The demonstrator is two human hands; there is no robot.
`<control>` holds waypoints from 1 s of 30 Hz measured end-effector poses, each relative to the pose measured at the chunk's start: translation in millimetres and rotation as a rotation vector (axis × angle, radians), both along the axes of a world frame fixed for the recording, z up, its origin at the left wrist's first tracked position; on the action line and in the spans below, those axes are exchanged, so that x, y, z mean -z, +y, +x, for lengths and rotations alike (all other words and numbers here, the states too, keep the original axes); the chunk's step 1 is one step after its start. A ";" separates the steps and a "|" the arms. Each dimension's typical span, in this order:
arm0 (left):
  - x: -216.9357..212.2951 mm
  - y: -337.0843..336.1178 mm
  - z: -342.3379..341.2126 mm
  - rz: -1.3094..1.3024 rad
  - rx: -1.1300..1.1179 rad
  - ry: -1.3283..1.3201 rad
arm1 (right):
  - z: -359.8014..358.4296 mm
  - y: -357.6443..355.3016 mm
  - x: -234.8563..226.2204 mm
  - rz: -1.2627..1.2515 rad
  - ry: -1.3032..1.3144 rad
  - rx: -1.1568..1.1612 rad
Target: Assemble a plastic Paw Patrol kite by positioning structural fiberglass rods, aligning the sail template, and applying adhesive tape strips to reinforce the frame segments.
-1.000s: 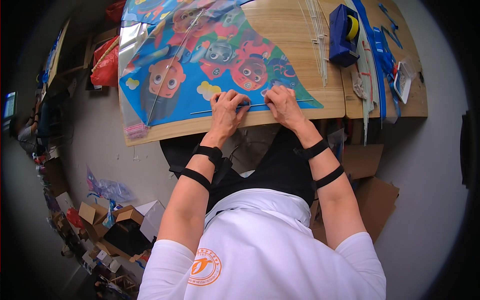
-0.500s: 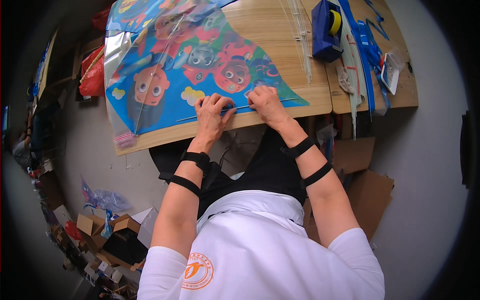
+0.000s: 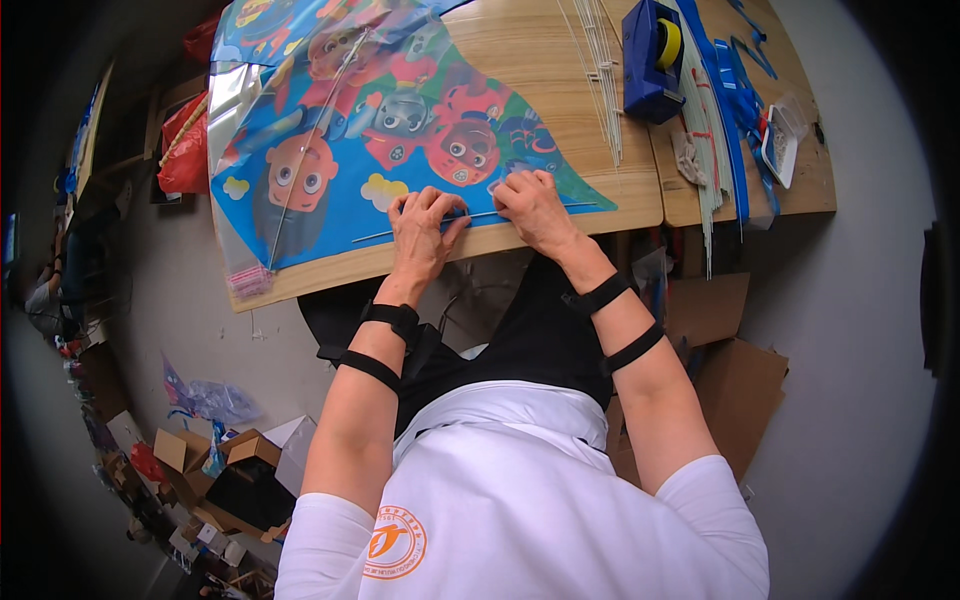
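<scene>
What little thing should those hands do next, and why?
Maybe slide the left hand toward the left end of the thin rod while the right hand steadies it: both hands are near its middle, and that end lies on the printed sheet with no fingers on it.

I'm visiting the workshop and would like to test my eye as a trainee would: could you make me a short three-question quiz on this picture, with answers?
1. Multiple choice: what colour is the tape roll in the blue dispenser?
A) red
B) yellow
C) white

2. True or false: the left hand and the right hand are both at the same thin rod.

3. Fill in with "nearest to" or "farthest from": this rod lies close to the edge of the printed sheet that is ____ the person.

Key: 1: B. 2: true. 3: nearest to.
</scene>
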State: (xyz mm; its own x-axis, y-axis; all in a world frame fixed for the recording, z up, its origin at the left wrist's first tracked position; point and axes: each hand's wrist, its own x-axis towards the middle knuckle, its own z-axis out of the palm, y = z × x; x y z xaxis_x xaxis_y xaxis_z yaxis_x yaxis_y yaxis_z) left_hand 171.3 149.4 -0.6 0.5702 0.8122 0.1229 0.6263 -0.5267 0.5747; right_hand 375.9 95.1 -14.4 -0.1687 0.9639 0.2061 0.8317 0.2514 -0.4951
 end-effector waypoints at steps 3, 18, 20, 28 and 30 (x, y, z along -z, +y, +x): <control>-0.9 0.0 0.4 -0.009 0.000 0.008 | 0.9 -0.5 -0.5 -0.006 0.013 0.001; 0.3 0.6 -1.0 -0.018 0.002 0.028 | -1.7 -0.4 0.1 -0.014 0.021 0.023; 0.5 0.6 -2.4 -0.012 -0.004 0.029 | -3.1 0.8 1.1 -0.013 0.026 0.020; -3.2 -0.5 2.1 -0.029 0.003 0.005 | 1.8 -1.1 -4.9 -0.041 -0.013 0.017; -2.9 -0.7 1.6 -0.024 -0.006 0.004 | 1.5 -0.7 -4.5 -0.048 -0.005 0.008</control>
State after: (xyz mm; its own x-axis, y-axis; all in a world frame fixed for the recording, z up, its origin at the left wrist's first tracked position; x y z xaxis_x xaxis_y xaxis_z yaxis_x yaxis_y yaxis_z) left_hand 172.9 148.7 2.2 0.5657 0.8184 0.1013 0.6318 -0.5091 0.5845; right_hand 377.4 94.5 -9.9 -0.1620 0.9739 0.1593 0.8360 0.2212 -0.5022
